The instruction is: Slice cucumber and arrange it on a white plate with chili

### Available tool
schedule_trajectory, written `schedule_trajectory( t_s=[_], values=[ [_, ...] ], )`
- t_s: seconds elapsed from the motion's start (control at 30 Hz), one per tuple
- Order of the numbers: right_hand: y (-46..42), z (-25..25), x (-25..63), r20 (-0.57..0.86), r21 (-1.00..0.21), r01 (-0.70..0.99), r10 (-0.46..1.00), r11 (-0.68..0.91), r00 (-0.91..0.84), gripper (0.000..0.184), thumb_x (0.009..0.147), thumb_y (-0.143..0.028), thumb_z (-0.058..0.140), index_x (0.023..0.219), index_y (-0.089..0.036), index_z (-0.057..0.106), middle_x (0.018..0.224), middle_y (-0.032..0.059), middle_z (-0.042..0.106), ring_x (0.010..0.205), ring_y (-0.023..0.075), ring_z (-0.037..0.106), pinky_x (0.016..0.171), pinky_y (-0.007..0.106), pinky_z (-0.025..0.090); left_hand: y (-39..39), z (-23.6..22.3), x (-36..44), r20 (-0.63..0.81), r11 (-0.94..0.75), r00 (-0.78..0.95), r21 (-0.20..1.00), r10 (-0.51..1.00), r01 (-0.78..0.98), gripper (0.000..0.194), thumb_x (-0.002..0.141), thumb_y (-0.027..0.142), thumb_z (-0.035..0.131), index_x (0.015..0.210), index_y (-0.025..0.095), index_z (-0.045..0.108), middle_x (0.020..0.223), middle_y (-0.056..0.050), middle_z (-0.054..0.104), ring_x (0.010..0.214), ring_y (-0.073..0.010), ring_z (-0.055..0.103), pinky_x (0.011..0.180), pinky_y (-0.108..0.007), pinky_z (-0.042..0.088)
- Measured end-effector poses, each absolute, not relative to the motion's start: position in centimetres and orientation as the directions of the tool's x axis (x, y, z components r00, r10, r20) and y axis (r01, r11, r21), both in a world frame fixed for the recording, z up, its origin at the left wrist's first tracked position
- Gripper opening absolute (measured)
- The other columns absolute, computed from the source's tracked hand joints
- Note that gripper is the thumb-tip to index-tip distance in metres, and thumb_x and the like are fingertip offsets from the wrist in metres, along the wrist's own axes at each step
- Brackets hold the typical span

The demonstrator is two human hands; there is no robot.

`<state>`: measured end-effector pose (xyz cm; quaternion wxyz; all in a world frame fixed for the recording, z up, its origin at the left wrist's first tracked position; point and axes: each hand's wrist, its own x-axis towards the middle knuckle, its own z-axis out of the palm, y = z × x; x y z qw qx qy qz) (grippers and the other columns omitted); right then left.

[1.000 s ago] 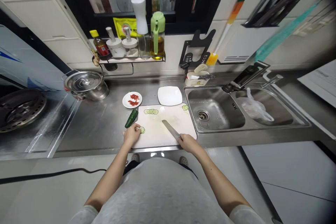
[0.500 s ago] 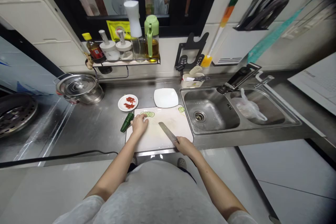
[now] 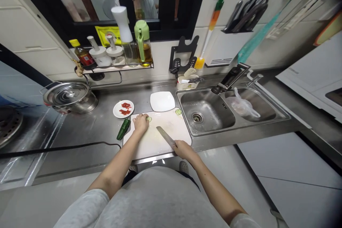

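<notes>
My left hand point(image 3: 141, 123) is at the upper left of the white cutting board point(image 3: 149, 146), its fingers curled over a row of cucumber slices. One pale green cucumber slice point(image 3: 149, 119) shows at the fingertips; the hand hides the others. My right hand point(image 3: 183, 149) grips the handle of a kitchen knife point(image 3: 164, 135). Its blade points up and left over the middle of the board. A dark green piece of cucumber point(image 3: 123, 129) lies left of the board. A few more cucumber slices point(image 3: 178, 112) rest at the board's upper right corner.
Behind the board are a white square plate point(image 3: 162, 101) and a small plate point(image 3: 115, 109) with chopped red bits. A double sink point(image 3: 205, 124) lies to the right, a plastic bag point(image 3: 244, 107) in its far basin. A lidded steel pot point(image 3: 89, 103) stands at left, below a condiment rack point(image 3: 114, 69).
My left hand has closed over the row of slices, covering most of them. The knife stays in my right hand over the board. The whole view has shifted slightly.
</notes>
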<state>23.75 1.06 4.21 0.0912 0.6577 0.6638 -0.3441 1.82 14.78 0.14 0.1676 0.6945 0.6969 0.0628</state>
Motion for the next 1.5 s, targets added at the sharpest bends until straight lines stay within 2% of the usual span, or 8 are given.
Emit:
schedule_trajectory(
  t_s=[0.2,0.33,0.43,0.5,0.57,0.87,1.2,1.5],
  values=[
    [1.1,4.6,23.7,-0.58,-0.346,0.931,0.807,-0.118,-0.114,0.029,0.091,-0.028,0.039,0.1,-0.015,0.063,0.101,0.0119,0.068,0.095,0.0211,0.063,0.069,0.025,0.038,14.8,0.8,1.8,-0.176,0.076,-0.004,0.404,0.984,0.912,0.016,0.084,0.022,0.048,0.089,0.023,0.063,0.097,-0.006,0.068,0.098,-0.0241,0.058,0.089,-0.041,0.031],
    [1.1,5.2,23.6,-0.609,-0.335,0.931,0.787,-0.148,-0.094,0.031,0.092,-0.03,0.039,0.102,-0.014,0.063,0.098,0.0116,0.068,0.088,0.0197,0.064,0.066,0.024,0.037,14.1,0.6,0.9,-0.254,0.204,-0.06,0.593,0.965,0.779,0.013,0.076,0.031,0.06,0.086,0.023,0.062,0.083,-0.001,0.068,0.084,-0.0191,0.06,0.083,-0.033,0.037],
    [1.3,5.4,23.6,-0.605,-0.337,0.932,0.789,-0.133,-0.106,0.032,0.091,-0.029,0.038,0.103,-0.014,0.063,0.097,0.0118,0.069,0.083,0.0195,0.064,0.065,0.025,0.037,12.7,-0.1,0.2,-0.336,0.279,-0.01,0.764,0.942,0.582,0.017,0.069,0.03,0.065,0.081,0.019,0.062,0.072,0.001,0.064,0.071,-0.0156,0.059,0.072,-0.027,0.041],
    [1.4,5.4,23.5,-0.603,-0.334,0.934,0.79,-0.123,-0.112,0.032,0.091,-0.028,0.038,0.104,-0.015,0.064,0.097,0.0117,0.069,0.082,0.0193,0.063,0.064,0.025,0.037,11.4,-0.6,-0.3,-0.37,0.302,0.037,0.808,0.928,0.506,0.018,0.067,0.029,0.066,0.08,0.018,0.062,0.066,0.001,0.062,0.066,-0.0145,0.058,0.067,-0.025,0.042],
    [1.4,5.3,23.5,-0.603,-0.327,0.938,0.79,-0.116,-0.112,0.032,0.092,-0.029,0.037,0.104,-0.015,0.064,0.097,0.0118,0.069,0.083,0.0194,0.064,0.064,0.025,0.038,10.1,-0.9,-0.6,-0.388,0.303,0.043,0.781,0.921,0.545,0.019,0.066,0.029,0.067,0.08,0.018,0.063,0.065,0.002,0.063,0.065,-0.0145,0.059,0.068,-0.026,0.042],
    [1.1,5.6,23.0,-0.544,-0.212,0.977,0.829,0.014,-0.13,0.032,0.094,-0.031,0.037,0.102,-0.017,0.064,0.103,0.0125,0.069,0.096,0.0226,0.063,0.072,0.028,0.039,7.8,0.1,-1.4,-0.334,0.181,-0.027,0.441,0.942,0.879,0.018,0.077,0.026,0.055,0.092,0.026,0.064,0.086,-0.001,0.071,0.09,-0.0222,0.062,0.087,-0.039,0.033],
    [-0.4,6.2,21.3,-0.531,-0.213,0.968,0.815,0.136,-0.231,0.032,0.094,-0.028,0.036,0.1,-0.018,0.065,0.098,0.0128,0.069,0.095,0.0247,0.064,0.073,0.03,0.041,7.6,-0.2,-1.4,-0.296,0.179,-0.053,0.42,0.954,0.89,0.023,0.078,0.024,0.052,0.097,0.029,0.065,0.094,-0.003,0.07,0.1,-0.0255,0.058,0.086,-0.04,0.032],
    [-0.8,6.5,20.4,-0.581,-0.198,0.971,0.782,0.131,-0.224,0.032,0.093,-0.026,0.037,0.105,-0.017,0.065,0.102,0.0145,0.069,0.098,0.0251,0.063,0.075,0.031,0.042,7.5,-0.4,-1.5,-0.285,0.168,-0.036,0.453,0.958,0.876,0.023,0.077,0.023,0.052,0.095,0.03,0.066,0.094,-0.002,0.069,0.1,-0.0252,0.058,0.085,-0.041,0.032]
  ],
)
